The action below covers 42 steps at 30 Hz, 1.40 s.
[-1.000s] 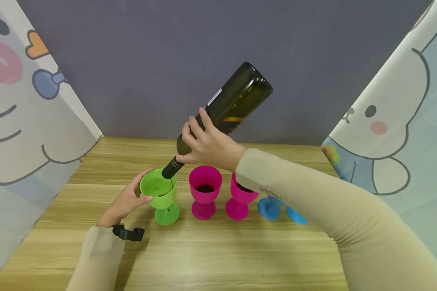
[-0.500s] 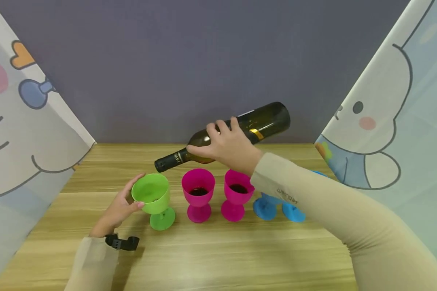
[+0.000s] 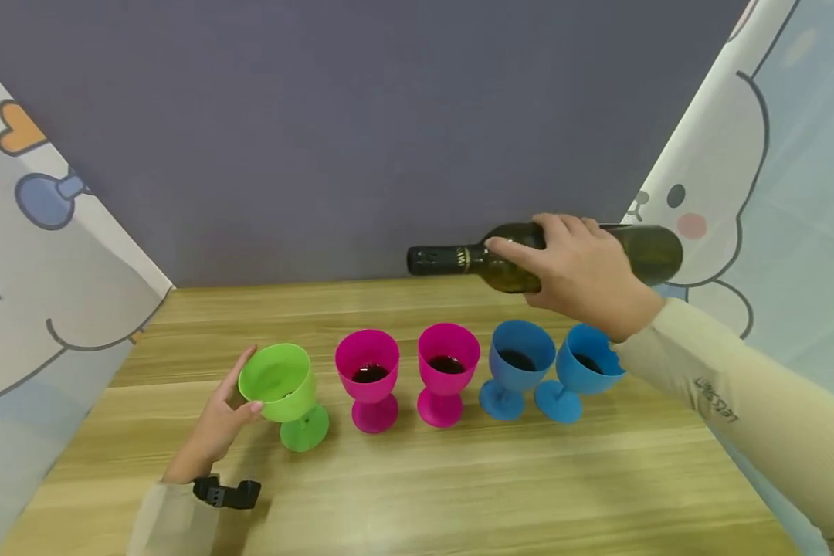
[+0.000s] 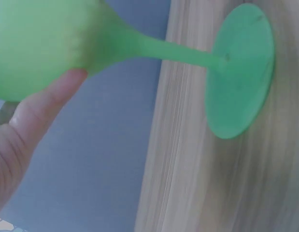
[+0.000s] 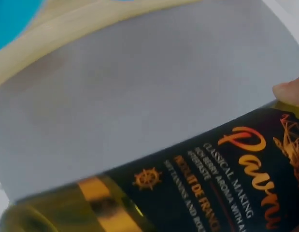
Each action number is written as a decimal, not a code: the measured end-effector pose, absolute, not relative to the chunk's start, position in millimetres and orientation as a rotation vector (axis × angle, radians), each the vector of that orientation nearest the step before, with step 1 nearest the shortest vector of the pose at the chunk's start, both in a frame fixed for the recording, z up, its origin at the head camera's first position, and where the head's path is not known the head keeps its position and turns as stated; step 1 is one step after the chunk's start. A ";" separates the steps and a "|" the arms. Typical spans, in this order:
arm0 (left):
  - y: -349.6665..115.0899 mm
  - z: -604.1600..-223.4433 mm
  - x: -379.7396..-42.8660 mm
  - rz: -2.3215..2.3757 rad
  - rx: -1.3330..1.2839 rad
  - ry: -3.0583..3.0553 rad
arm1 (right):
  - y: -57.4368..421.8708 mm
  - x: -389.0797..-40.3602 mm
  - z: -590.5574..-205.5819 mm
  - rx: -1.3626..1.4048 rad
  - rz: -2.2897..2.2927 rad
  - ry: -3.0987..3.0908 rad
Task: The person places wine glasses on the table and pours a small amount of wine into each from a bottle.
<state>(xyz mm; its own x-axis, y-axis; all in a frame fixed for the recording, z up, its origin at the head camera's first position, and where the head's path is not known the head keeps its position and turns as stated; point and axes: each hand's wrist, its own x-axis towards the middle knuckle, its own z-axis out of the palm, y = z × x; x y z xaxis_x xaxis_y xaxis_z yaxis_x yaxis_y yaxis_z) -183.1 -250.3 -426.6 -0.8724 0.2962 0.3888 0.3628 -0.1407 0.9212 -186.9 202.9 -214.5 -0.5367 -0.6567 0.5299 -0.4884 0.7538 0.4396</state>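
My right hand [image 3: 584, 266] grips a dark green wine bottle [image 3: 649, 251] round its body, above and behind the blue goblets. The bottle lies nearly level, its neck pointing left. Its black label with orange lettering fills the lower part of the right wrist view. On the left, my left hand [image 3: 218, 421] holds the bowl of a green goblet [image 3: 288, 394], thumb on the near side and fingers round the far side. In the left wrist view the thumb [image 4: 48, 104] presses the bowl, and the goblet's round foot [image 4: 243, 72] is close over the wooden table.
Two pink goblets [image 3: 375, 405] [image 3: 448, 378] and two blue goblets [image 3: 521, 371] [image 3: 570, 386] stand in a row to the right, each with dark liquid inside. A grey panel [image 3: 361, 139] rises behind the wooden table [image 3: 417, 494]; cartoon-printed sheets flank both sides.
The bottle has swung from steeply tipped over the green goblet, with a thin stream running, to nearly level. My right hand has carried it right, uncovering the blue goblets. My left hand keeps its hold.
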 end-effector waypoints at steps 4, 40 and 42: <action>-258.4 -427.0 -175.8 -2.221 -0.679 -1.993 | 226.9 -178.1 -209.9 0.717 -0.118 -2.287; -256.9 -411.4 -160.2 -1.736 -0.349 -2.202 | 335.3 -159.9 -381.0 -0.286 1.199 -1.970; -257.6 -411.8 -159.5 -1.728 -0.360 -2.176 | 333.3 -162.2 -385.8 -0.295 1.223 -1.942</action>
<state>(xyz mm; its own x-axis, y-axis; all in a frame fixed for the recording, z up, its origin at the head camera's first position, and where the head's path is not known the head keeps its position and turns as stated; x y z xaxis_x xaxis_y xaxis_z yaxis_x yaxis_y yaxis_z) -159.5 -257.6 -411.8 -0.9107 -0.0117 0.4128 0.3994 0.2292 0.8876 -162.2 333.3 -385.8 -0.6496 0.5686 0.5048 -0.2095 0.5043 -0.8377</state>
